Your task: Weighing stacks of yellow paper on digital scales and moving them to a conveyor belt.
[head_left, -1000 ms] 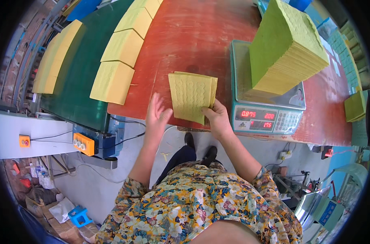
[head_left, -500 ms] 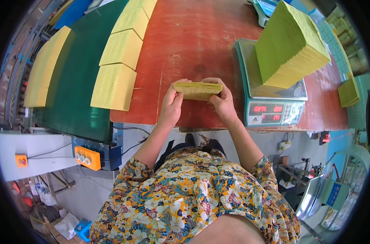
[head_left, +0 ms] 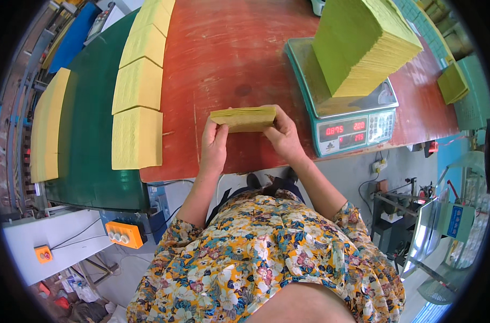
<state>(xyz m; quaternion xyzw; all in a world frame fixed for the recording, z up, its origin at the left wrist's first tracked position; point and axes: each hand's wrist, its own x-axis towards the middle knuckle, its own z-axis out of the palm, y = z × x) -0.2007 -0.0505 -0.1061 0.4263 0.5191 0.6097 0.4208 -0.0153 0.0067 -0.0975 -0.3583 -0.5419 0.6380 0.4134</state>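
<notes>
Between my two hands is a thin stack of yellow paper sheets (head_left: 243,120), held edge-up above the near part of the red tabletop. My left hand (head_left: 214,144) grips its left end, thumb on the near side. The right end is pinched by my right hand (head_left: 284,139), with the thumb in front and fingers behind. To the right stands a teal digital scale (head_left: 339,107) with its red display lit. A tall yellow-green paper stack (head_left: 358,54) rests on the scale's metal plate.
A row of yellow paper blocks (head_left: 138,137) runs along the red table's (head_left: 223,64) left side, beside a green belt (head_left: 91,140). More yellow paper (head_left: 51,129) lies across the belt. A small paper bundle (head_left: 452,83) sits far right. An orange button box (head_left: 124,234) hangs below.
The whole view has turned slightly, so the scale appears farther left and the nearest paper block lower. Both hands keep hold of the thin paper stack, with little change in grip.
</notes>
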